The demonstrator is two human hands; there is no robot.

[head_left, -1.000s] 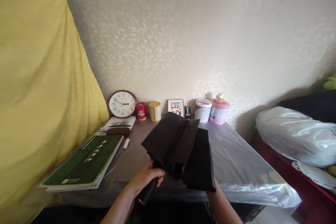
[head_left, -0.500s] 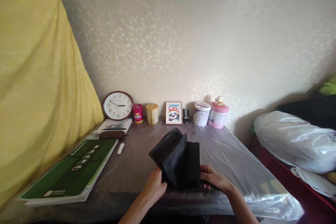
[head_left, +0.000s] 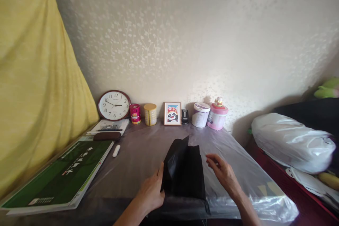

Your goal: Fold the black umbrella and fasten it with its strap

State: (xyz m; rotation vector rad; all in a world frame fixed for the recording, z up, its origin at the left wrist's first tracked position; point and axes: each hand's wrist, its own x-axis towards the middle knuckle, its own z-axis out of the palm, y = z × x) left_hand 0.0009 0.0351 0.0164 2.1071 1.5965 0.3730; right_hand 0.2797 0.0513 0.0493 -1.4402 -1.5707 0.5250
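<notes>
A folded piece of thin black fabric (head_left: pixel 186 174), perhaps a cloth bag, stands partly opened out near the table's front edge. One flap rises to a point on its left, and a short dark strap hangs from its lower right corner. My left hand (head_left: pixel 153 189) grips the fabric's left edge, fingertips partly hidden behind it. To the right, my right hand (head_left: pixel 222 171) is held apart from the fabric, its fingers loosely bent with nothing in them.
The table (head_left: pixel 137 169) has a clear plastic cover. Green books (head_left: pixel 58 173), a brown case (head_left: pixel 107 136) and a white object (head_left: pixel 116 150) lie left. Along the wall stand a clock (head_left: pixel 114 105), tins (head_left: pixel 150 114), a picture frame (head_left: pixel 172 113) and tubs (head_left: pixel 201 115). A plastic bag (head_left: pixel 291 141) sits right.
My right hand has let go of the black fabric and moved up and right of it. The fabric's left flap has swung inward and its body has come down lower. The view has shifted slightly.
</notes>
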